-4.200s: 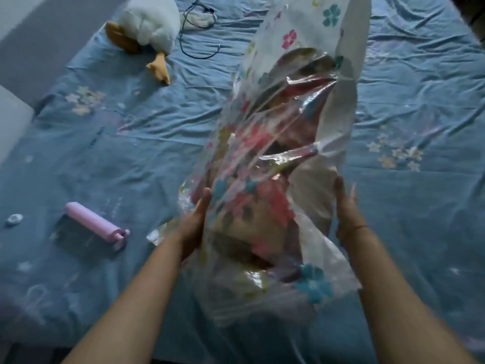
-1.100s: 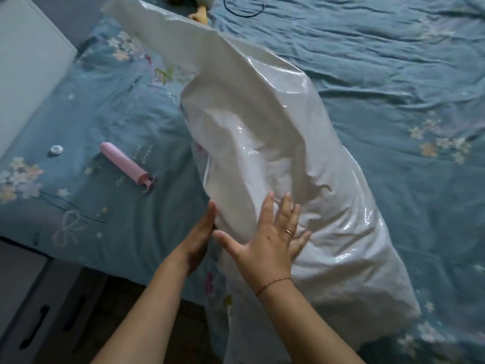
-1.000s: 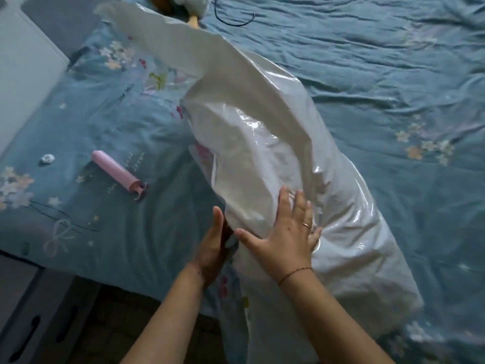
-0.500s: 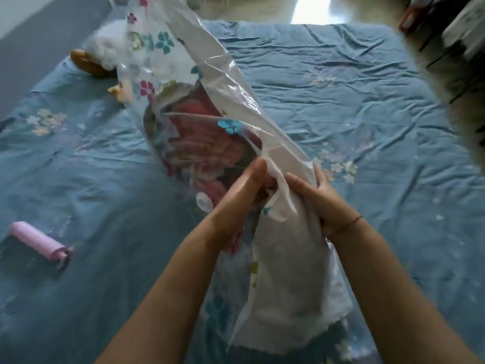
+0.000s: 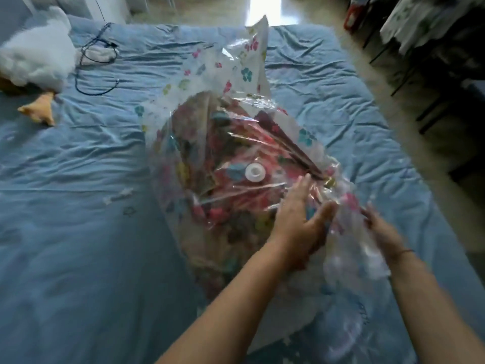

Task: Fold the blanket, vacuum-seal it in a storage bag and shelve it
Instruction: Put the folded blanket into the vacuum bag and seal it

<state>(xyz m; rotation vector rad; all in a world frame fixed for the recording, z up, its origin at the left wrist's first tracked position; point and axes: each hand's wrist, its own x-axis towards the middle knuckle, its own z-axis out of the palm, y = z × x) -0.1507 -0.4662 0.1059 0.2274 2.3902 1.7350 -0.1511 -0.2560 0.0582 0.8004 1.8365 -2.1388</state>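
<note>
Pressing on bag [image 5: 210, 143] with blanket [image 5: 236, 222] inside, valve [image 5: 254, 173] up, on bed [image 5: 78, 232]; left hand [image 5: 296, 222] grip spread. Can't tell right hand [image 5: 383, 232] grip: blurred at bag edge.

Pretty dim overall, with a cold blue cast over the bed [image 5: 78, 206]. The only strong light is a blown-out white patch at 12 o'clock, just past the bed's far edge, totally clipped. Thin white glare streaks run across the clear plastic of the storage bag [image 5: 236, 158], mostly near the centre and toward 1 o'clock. The 2 to 3 o'clock corner sinks into murky shadow with barely any detail. Motion blur is heavy at 4 o'clock: the right hand [image 5: 385, 232] and the bag's end there are smeared. The left hand [image 5: 299, 219] is sharper but soft. The plush duck [image 5: 36, 61] at 10 o'clock looks mushy. The bed's edges bow from the wide-angle lens.
</note>
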